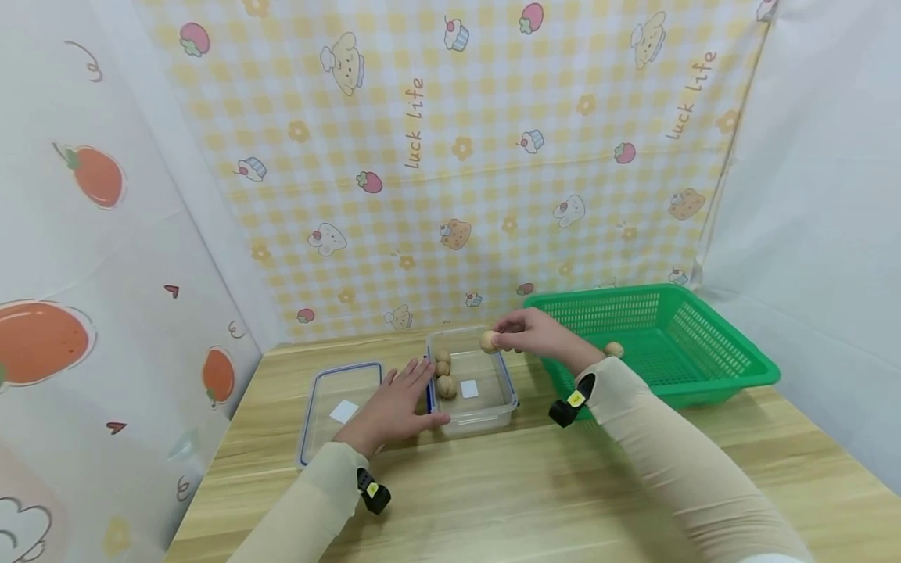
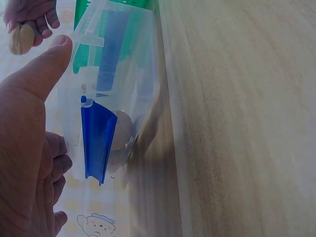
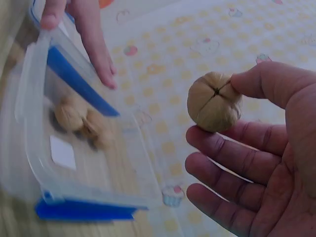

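My right hand (image 1: 538,336) pinches a walnut (image 3: 213,101) between thumb and fingers, above the far right part of a clear plastic box (image 1: 486,418). Several walnuts (image 1: 446,386) lie along the left side inside that box, next to a small white label (image 1: 469,389). My left hand (image 1: 394,407) rests at the box's left rim with its fingers straight and holds nothing. A blue side latch (image 2: 98,140) hangs by that hand in the left wrist view. One more walnut (image 1: 614,349) sits in the green basket (image 1: 739,381) to the right.
A clear lid (image 1: 320,407) with a blue seal lies on the wooden table (image 1: 493,500), left of the box and partly behind my left hand. Behind the table hangs a yellow checked cloth (image 1: 450,188). White cloth (image 1: 809,195) closes off the right side.
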A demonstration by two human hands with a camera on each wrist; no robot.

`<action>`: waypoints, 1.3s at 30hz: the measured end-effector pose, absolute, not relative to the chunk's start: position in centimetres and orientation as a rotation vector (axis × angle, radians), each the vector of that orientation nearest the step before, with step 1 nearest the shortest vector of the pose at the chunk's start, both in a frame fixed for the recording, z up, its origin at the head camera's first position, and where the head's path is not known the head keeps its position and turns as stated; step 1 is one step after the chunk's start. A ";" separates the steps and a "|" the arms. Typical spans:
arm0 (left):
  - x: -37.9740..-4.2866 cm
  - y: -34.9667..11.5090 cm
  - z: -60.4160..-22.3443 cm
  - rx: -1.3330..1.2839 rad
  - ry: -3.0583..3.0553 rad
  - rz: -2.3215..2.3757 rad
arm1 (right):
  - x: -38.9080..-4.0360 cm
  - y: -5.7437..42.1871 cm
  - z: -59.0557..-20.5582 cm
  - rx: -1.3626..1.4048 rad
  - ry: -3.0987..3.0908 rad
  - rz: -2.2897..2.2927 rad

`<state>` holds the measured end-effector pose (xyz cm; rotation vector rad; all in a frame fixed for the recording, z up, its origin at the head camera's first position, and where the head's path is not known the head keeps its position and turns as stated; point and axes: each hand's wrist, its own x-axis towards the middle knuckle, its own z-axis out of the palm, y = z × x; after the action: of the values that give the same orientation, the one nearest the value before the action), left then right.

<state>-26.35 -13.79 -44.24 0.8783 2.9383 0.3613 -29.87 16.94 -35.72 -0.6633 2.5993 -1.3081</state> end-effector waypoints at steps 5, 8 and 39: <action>-26.5 -13.9 -44.3 0.892 2.941 0.350 | -29.5 14.7 -36.9 -0.630 2.618 -1.313; -26.6 -14.0 -44.1 0.900 2.940 0.339 | -29.3 13.5 -37.8 -0.602 2.613 -1.332; -26.8 -14.1 -44.3 0.910 2.919 0.376 | -28.0 7.1 -44.0 -0.363 2.690 -1.075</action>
<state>-26.85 -14.13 -44.33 0.9104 2.9190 0.3759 -28.05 7.07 -43.99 -0.3634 2.6896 -1.0748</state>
